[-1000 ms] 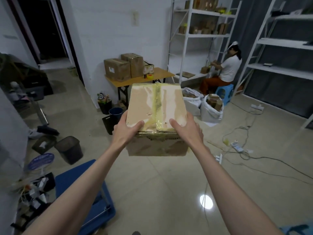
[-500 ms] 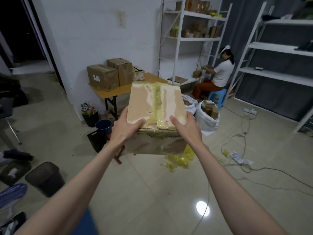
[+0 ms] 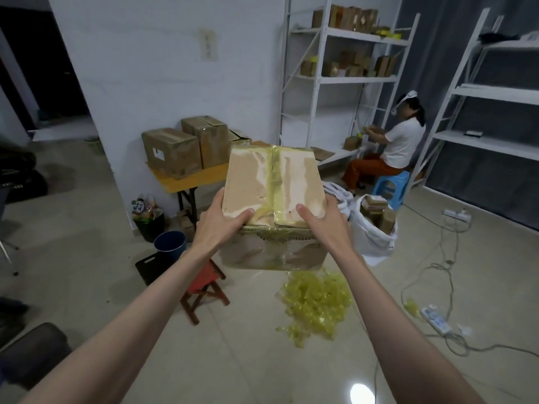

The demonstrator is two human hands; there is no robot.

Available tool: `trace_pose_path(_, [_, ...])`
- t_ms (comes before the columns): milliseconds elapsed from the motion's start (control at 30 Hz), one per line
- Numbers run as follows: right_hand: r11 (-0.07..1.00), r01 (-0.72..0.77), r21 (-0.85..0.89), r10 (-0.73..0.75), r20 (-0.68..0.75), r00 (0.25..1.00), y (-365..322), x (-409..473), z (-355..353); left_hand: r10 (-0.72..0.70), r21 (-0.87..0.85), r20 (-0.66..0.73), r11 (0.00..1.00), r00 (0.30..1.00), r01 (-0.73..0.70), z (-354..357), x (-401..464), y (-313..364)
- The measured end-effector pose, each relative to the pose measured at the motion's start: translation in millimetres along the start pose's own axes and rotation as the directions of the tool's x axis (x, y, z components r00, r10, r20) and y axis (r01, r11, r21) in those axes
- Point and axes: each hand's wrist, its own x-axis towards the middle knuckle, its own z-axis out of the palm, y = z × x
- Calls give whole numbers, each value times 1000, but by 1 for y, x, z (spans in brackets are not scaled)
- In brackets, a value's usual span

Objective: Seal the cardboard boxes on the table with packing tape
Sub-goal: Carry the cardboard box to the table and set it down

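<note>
Taped cardboard box (image 3: 271,182) held in mid-air, left hand (image 3: 217,225) and right hand (image 3: 325,225) gripping its near corners, yellowish tape (image 3: 274,176) along the seam, apparently crumpled tape scraps (image 3: 316,301) on the floor below

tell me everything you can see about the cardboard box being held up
The cardboard box is brown and worn, with pale torn patches on its top. Yellowish clear tape runs down the top's centre seam and over the near edge onto the front face, wrinkled and bunched there. The flaps are shut. It is held in the air above the floor, top tilted toward the camera. The left hand and right hand grip its near corners, thumbs on top.
</note>
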Motion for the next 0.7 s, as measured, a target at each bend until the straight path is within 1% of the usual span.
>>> trace_pose_path(167, [998,42,-40,-39,56,998,-3,84,10,-31,-12,-42,999,999,30,26,70,-3])
trace_pose_path(367, [997,68,29,-71,92,993,-3,167,44,-59,2,-84,998,995,59,39,146,-16])
trace_pose_path(600, [999,49,17,-51,96,994,-13,271,98,-67,10,-60,998,996,68,55,262,-43])
trace_pose_path(700, [998,57,-24,-55,81,995,-27,324,125,-56,-26,-38,998,998,55,59,326,-56])
